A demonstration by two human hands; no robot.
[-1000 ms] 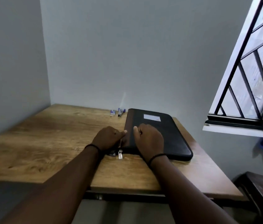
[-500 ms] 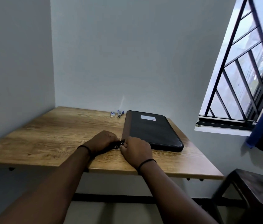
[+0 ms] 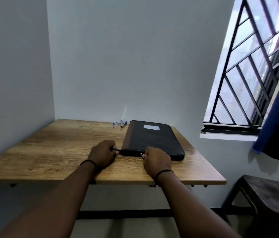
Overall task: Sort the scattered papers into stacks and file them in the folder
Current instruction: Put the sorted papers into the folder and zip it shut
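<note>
Two hands work the folder [image 3: 154, 140] at frame centre, long axis running away: left hand [image 3: 102, 154] grips a strap, right hand [image 3: 156, 159] pinches the zipper pull [image 3: 141, 154].

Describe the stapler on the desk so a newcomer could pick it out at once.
Start at the wooden desk and follow its far edge along the back wall. Just left of the black zip folder's far corner lie two small items. The stapler is the right one, nearest the folder: long, blue and dark, unlike the squat pale box beside it.
</note>
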